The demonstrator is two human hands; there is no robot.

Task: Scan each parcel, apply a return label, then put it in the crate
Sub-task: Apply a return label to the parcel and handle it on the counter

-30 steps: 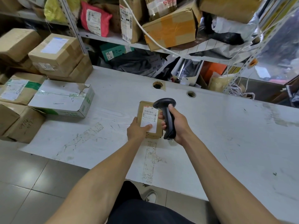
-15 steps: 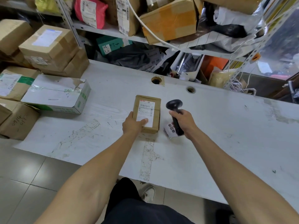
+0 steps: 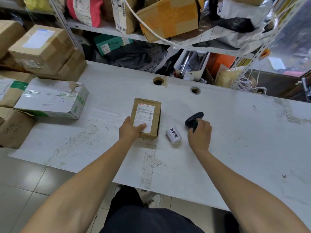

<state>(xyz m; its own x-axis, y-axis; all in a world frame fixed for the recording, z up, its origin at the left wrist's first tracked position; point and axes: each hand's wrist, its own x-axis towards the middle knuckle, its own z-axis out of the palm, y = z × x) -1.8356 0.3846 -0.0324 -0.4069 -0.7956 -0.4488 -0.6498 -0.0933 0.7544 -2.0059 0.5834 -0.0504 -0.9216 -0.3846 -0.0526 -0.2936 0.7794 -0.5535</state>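
Observation:
A small brown cardboard parcel (image 3: 146,115) with a white shipping label lies flat on the white table (image 3: 235,140). My left hand (image 3: 130,130) holds its near left corner, thumb on the label. To the right, my right hand (image 3: 200,133) grips the handle of a black barcode scanner (image 3: 193,119), whose head is down at the table surface. Between the two hands lies a white roll of return labels (image 3: 174,136) with black characters on it.
Several cardboard boxes are stacked at the left, with a white and green box (image 3: 52,98) lying on the table's left end. Two cable holes (image 3: 158,81) pierce the tabletop at the back. Metal shelves (image 3: 107,31) behind hold parcels and bags.
My right hand has swung the scanner away from above the parcel to the right and lowered it to the table. The label roll is now uncovered. My left hand stays on the parcel.

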